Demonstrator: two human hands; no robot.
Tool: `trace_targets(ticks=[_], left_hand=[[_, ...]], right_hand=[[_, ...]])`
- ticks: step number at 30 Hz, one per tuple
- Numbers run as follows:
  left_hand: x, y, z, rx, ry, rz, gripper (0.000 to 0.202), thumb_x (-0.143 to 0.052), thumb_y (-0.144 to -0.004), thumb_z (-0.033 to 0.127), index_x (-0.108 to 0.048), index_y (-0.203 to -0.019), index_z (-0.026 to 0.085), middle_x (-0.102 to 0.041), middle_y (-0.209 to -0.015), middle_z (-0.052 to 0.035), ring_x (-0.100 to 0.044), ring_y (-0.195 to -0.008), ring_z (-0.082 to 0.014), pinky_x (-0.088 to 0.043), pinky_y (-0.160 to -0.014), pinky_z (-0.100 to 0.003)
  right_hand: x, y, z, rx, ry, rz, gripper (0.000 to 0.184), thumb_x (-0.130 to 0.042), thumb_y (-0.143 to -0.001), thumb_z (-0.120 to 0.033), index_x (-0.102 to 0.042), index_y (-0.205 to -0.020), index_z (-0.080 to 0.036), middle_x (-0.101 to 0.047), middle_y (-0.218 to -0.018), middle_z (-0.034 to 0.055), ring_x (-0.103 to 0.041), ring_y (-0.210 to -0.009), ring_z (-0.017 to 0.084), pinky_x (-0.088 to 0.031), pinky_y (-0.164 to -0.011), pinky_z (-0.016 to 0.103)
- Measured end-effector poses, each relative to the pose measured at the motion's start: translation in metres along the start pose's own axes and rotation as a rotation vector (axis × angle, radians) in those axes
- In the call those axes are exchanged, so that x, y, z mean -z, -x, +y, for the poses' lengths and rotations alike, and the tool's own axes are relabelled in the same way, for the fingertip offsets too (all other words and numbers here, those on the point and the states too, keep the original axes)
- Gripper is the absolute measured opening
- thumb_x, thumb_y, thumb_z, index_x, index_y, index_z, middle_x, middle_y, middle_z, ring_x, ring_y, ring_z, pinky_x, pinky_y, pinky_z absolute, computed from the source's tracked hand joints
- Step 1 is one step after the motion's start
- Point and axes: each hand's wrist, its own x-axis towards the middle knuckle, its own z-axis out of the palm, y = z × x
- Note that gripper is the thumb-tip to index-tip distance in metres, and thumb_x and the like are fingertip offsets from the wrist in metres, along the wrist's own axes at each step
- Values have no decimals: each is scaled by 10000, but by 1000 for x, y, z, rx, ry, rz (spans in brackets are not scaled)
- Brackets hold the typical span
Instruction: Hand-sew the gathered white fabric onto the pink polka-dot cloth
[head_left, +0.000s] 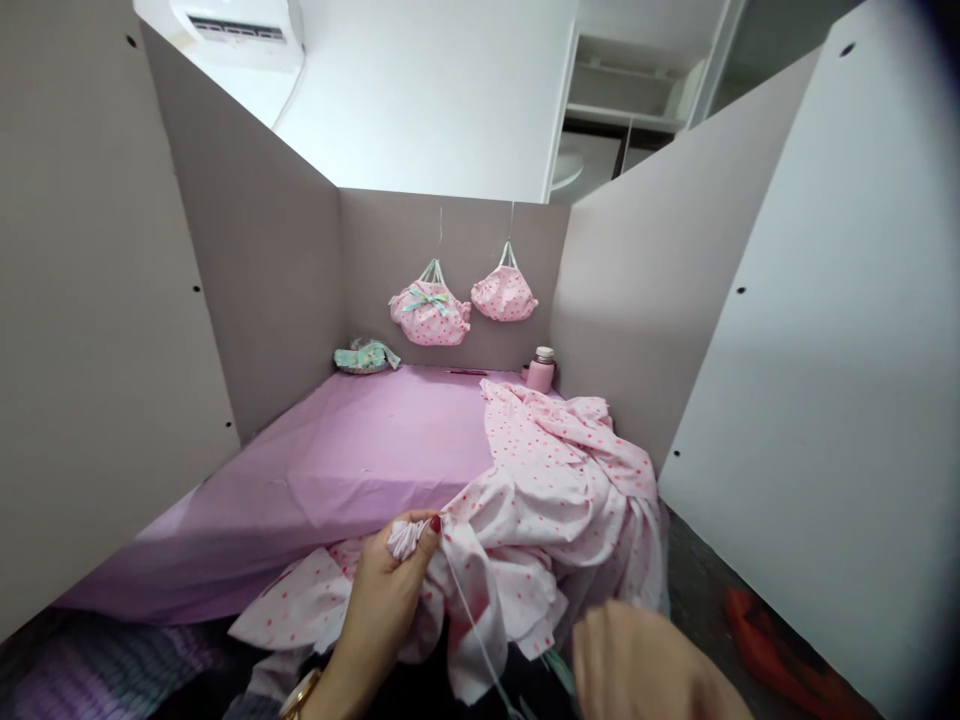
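Left hand [390,580] is pinching bunched cloth [540,510], which is spilling off the counter [397,420] at 5 o'clock; right hand [645,655] is blurring, can't tell opening or grip. I'd be keeping that strand [474,623] taut, easing gathers evenly.

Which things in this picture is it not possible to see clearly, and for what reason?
All in the head view:
Right hand: blurred, cut off by the bottom edge; anything it holds cannot be seen.
White strand: lower end cannot be traced near the bottom edge.
Green cloth, back left: covers whatever lies under it.
Red thing, lower right: too blurred to identify.
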Motion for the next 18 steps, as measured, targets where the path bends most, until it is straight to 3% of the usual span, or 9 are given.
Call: trace_targets(ticks=[2, 4, 6, 11, 16, 18], left_hand=[[0, 1, 1, 4, 18, -56, 222, -601, -748, 363, -654, -801, 154, -673, -649, -18, -600, -609, -178, -459, -568, -239], [0, 2, 2, -22, 18, -144, 212, -598, -754, 348, -660, -796, 150, -670, -651, -21, -588, -600, -169, -447, -565, -232], [-1, 4, 4, -62, -1, -229, 197, -598, -756, 330, -671, -778, 148, -662, -641, -20, -577, -604, -164, -434, -571, -225], [0, 4, 3, -45, -13, -275, 175, -623, -733, 320, -671, -723, 153, -629, -606, -3, -530, -556, -146, -404, -537, -213], [0, 3, -1, -15, -9, -289, 181, -617, -741, 328, -651, -718, 152, -606, -599, 4, -507, -553, -138, -387, -531, -209], [0, 4, -2, -6, 8, -284, 175, -618, -739, 321, -646, -708, 151, -610, -605, 1, -513, -564, -139, -394, -540, -210]], right_hand=[[-3, -14, -3, -105, 21, 411, 449, -577, -686, -621, -632, -649, -177, -412, -459, -36, -423, -436, 77, -362, -460, 174], [-4, -31, 1, -179, 101, 647, 353, -612, -747, -481, -630, -933, -181, -374, -526, -54, -366, -469, 79, -306, -450, 179], [-4, -44, 8, -240, 226, 646, 319, -588, -787, -413, -611, -979, -159, -333, -540, -62, -307, -476, 78, -246, -440, 184], [-4, -48, 15, -246, 388, 604, 282, -521, -825, -334, -569, -652, -116, -412, -547, -33, -341, -508, 84, -264, -460, 192], [-6, -42, 13, -246, 519, 615, 259, -498, -838, -299, -550, -647, -131, -445, -538, -27, -389, -506, 97, -288, -465, 194], [-7, -42, 13, -243, 589, 625, 205, -482, -848, -279, -559, -724, -135, -446, -542, -31, -399, -501, 103, -299, -466, 197]])
